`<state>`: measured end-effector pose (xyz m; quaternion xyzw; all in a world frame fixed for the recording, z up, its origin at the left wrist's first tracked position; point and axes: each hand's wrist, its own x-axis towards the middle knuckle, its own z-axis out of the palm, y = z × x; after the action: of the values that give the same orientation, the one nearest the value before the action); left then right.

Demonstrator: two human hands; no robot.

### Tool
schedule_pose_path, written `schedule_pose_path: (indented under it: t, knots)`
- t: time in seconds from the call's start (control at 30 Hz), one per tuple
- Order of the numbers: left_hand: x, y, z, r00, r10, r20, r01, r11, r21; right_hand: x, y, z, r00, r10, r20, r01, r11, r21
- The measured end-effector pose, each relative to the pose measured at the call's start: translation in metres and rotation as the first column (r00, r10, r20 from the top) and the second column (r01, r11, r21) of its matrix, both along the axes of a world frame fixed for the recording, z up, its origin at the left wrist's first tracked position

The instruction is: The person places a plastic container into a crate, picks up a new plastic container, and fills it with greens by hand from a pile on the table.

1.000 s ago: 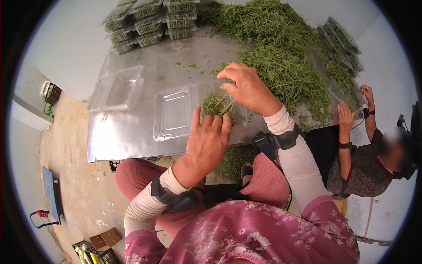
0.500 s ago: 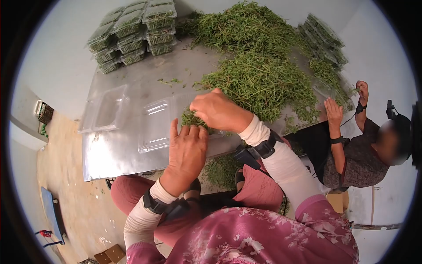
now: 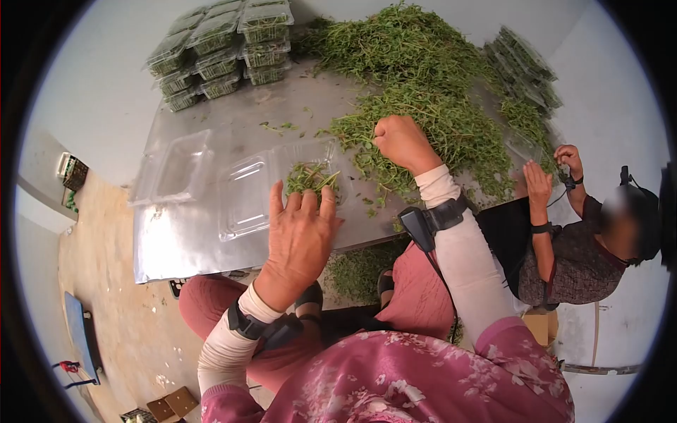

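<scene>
My left hand [image 3: 300, 229] rests with fingers spread at the near edge of an open clear plastic container, touching a small bunch of green stems [image 3: 310, 180] inside it. The container's lid [image 3: 245, 197] lies flat to the left. My right hand [image 3: 405, 143] is closed at the front left of the large green pile [image 3: 437, 106]; what its curled fingers hold, if anything, is hidden. Another open clear container [image 3: 185, 166] lies farther left on the metal table [image 3: 169, 247].
Filled clear boxes [image 3: 215, 46] are stacked at the back left, and more [image 3: 522, 67] stand at the back right. A co-worker [image 3: 578, 247] sits at the right with both hands near the table. Loose sprigs [image 3: 280, 127] lie behind the containers.
My right hand has moved up and right, from the container to the green pile. My left hand has shifted slightly, its fingers more spread. The bunch in the container shows more.
</scene>
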<state>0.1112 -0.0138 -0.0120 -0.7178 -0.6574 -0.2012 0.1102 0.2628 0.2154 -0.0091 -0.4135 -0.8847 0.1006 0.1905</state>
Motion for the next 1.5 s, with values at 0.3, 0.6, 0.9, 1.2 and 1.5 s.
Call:
schedule_pose_path:
  t: [0.3,0.6,0.9,1.2,1.5]
  knots:
    - [-0.005,0.001,0.004,0.995,-0.054,0.089,0.045,0.994,0.100,0.004,0.015,-0.015,0.999,0.025,0.027,-0.024,0.999,-0.027]
    - [-0.032,0.016,0.016,0.941,-0.067,0.331,0.013,0.987,0.162,-0.005,-0.022,0.044,0.838,-0.036,-0.545,-0.308,0.793,-0.525]
    - [-0.046,0.018,0.000,0.946,0.008,0.324,-0.080,0.974,0.212,-0.024,-0.060,0.052,0.885,0.060,-0.462,-0.368,0.696,-0.616]
    - [-0.020,0.015,-0.004,0.983,-0.135,0.127,0.135,0.991,0.007,0.039,-0.019,0.025,0.992,0.072,-0.104,-0.078,0.995,-0.054]
    - [-0.020,0.016,-0.001,0.981,-0.163,0.104,0.174,0.978,-0.117,0.029,-0.028,0.011,0.930,-0.032,0.367,0.039,0.999,-0.013]
